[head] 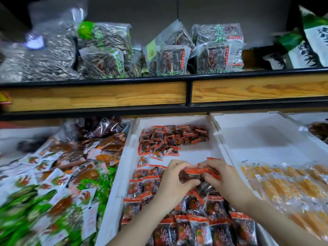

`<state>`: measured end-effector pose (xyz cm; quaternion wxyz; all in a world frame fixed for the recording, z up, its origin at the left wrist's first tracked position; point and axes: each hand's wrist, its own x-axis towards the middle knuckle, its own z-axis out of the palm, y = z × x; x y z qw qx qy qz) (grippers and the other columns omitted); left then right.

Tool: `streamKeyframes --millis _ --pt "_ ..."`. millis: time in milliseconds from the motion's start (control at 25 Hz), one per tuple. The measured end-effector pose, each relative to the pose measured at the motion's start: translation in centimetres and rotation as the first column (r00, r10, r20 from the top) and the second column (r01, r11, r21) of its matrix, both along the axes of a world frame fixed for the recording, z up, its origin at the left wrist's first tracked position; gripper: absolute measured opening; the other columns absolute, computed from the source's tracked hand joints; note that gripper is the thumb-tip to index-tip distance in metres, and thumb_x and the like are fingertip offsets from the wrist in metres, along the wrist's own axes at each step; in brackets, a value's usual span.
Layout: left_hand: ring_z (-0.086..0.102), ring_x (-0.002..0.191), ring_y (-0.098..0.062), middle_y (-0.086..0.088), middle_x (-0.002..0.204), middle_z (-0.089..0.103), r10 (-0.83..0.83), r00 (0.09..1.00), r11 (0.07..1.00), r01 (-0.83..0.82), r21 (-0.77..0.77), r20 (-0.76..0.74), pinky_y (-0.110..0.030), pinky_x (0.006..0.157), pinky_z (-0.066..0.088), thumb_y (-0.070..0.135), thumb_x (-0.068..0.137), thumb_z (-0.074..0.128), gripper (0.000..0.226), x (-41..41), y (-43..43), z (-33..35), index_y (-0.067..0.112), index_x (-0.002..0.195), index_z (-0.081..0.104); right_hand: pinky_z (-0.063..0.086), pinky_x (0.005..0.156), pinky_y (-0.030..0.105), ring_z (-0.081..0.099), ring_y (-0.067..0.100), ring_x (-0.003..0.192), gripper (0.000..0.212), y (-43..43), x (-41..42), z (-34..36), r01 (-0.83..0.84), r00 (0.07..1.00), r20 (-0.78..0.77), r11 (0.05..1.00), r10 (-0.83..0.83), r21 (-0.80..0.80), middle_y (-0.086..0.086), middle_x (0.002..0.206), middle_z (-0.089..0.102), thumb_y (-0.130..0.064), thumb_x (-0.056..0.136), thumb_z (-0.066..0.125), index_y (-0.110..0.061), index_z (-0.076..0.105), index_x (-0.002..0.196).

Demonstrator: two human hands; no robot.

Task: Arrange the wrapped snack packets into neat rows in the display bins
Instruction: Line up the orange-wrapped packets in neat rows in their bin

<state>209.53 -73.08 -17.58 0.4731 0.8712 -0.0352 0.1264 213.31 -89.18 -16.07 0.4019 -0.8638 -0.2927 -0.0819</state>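
Both hands, left hand and right hand, pinch a small stack of packets by its ends; light, slippery film, probably best gripped at the seams.

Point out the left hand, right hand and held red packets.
left hand (174, 176), head view, back of hand.
right hand (224, 180), head view, back of hand.
held red packets (194, 170), head view, red top edge.

This is a shop, at a stand of loose snacks. Under the left hand and right hand, a white foam bin holds many identical red-and-black snack packets. Beyond the left hand lies a heap of mixed green and orange packets, and beyond the right hand lie yellow packets. Above both hands, a wood-fronted shelf with black metal rails carries sealed bags of sunflower seeds.
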Motion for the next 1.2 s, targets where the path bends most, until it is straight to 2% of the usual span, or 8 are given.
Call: streamKeyframes --millis 120,240,480,760,920,1040,1120,1200 --pt "0.062 0.103 -0.006 0.009 0.108 0.068 0.081 0.997 0.992 -0.081 -0.101 0.000 -0.031 0.095 0.049 0.023 0.085 0.070 0.026 -0.8 1.8 -1.1 0.024 0.110 0.065 0.044 0.068 0.010 0.061 -0.002 0.075 0.017 1.6 -0.4 0.2 -0.050 0.993 -0.095 0.982 0.068 0.185 -0.012 0.078 0.067 -0.012 0.086 0.065 -0.029 0.065 0.085" --pt "0.063 0.099 -0.004 0.014 0.102 0.068 0.197 0.980 0.957 -0.185 -0.224 0.032 -0.026 0.090 0.051 0.026 0.087 0.068 0.018 -1.6 4.6 -1.3 0.032 0.101 0.060 0.051 0.075 0.017 0.063 -0.002 0.081 0.005 3.1 1.0 0.1 0.047 0.947 -0.313 0.935 0.070 0.351 -0.012 0.085 0.069 -0.017 0.085 0.066 -0.022 0.066 0.086" --pt "0.066 0.085 -0.010 0.003 0.098 0.069 0.353 0.935 0.893 -0.344 -0.291 -0.021 -0.025 0.080 0.052 0.016 0.091 0.063 0.015 0.1 11.2 -2.1 0.023 0.104 0.059 0.050 0.083 0.028 0.062 0.019 0.092 0.021 8.4 6.9 -3.2 0.151 0.857 -0.515 0.951 0.010 0.269 0.009 0.100 0.069 -0.020 0.084 0.068 -0.005 0.069 0.099" --pt "0.057 0.104 -0.009 0.014 0.104 0.058 0.421 0.906 0.858 -0.384 -0.342 0.039 -0.022 0.091 0.044 0.015 0.089 0.065 0.032 4.7 15.6 -4.1 0.027 0.114 0.049 0.045 0.079 0.020 0.057 0.006 0.082 0.002 16.4 10.1 -4.1 0.129 0.978 -0.186 0.974 -0.093 0.188 -0.010 0.084 0.063 -0.017 0.090 0.062 -0.017 0.064 0.089" --pt "0.060 0.095 -0.005 0.009 0.104 0.058 0.446 0.895 0.832 -0.407 -0.378 0.017 -0.020 0.087 0.048 0.018 0.094 0.058 0.020 6.4 16.6 -5.8 0.022 0.110 0.049 0.040 0.072 0.007 0.055 -0.003 0.084 0.024 18.1 10.1 -5.4 0.005 0.991 0.130 0.963 -0.041 0.269 -0.010 0.084 0.059 -0.007 0.083 0.068 -0.025 0.054 0.074" --pt "0.070 0.082 -0.014 -0.002 0.103 0.060 0.278 0.957 0.673 -0.255 -0.695 -0.083 -0.029 0.068 0.059 0.014 0.098 0.051 0.009 6.4 16.1 -5.3 0.018 0.105 0.048 0.040 0.082 0.010 0.052 0.002 0.094 0.010 18.2 10.0 -6.2 -0.168 0.887 0.457 0.970 0.070 0.178 -0.006 0.097 0.056 -0.006 0.080 0.067 -0.011 0.061 0.074" --pt "0.072 0.089 -0.023 -0.006 0.112 0.065 0.160 0.983 0.506 -0.155 -0.848 -0.085 -0.034 0.069 0.059 0.015 0.098 0.050 0.018 6.2 16.0 -4.7 0.016 0.116 0.049 0.037 0.085 0.010 0.048 0.007 0.100 0.006 18.4 9.9 -6.7 -0.220 0.832 0.529 0.975 0.170 0.033 -0.007 0.106 0.050 -0.009 0.081 0.063 -0.008 0.064 0.074" --pt "0.070 0.095 -0.025 -0.007 0.111 0.069 0.100 0.994 0.469 -0.094 -0.878 -0.053 -0.039 0.074 0.059 0.014 0.094 0.057 0.026 5.8 15.9 -4.5 0.016 0.120 0.051 0.036 0.086 0.012 0.047 0.010 0.103 0.010 18.5 9.9 -7.1 -0.280 0.794 0.538 0.956 0.283 -0.089 -0.005 0.111 0.048 -0.017 0.083 0.060 -0.012 0.063 0.075"
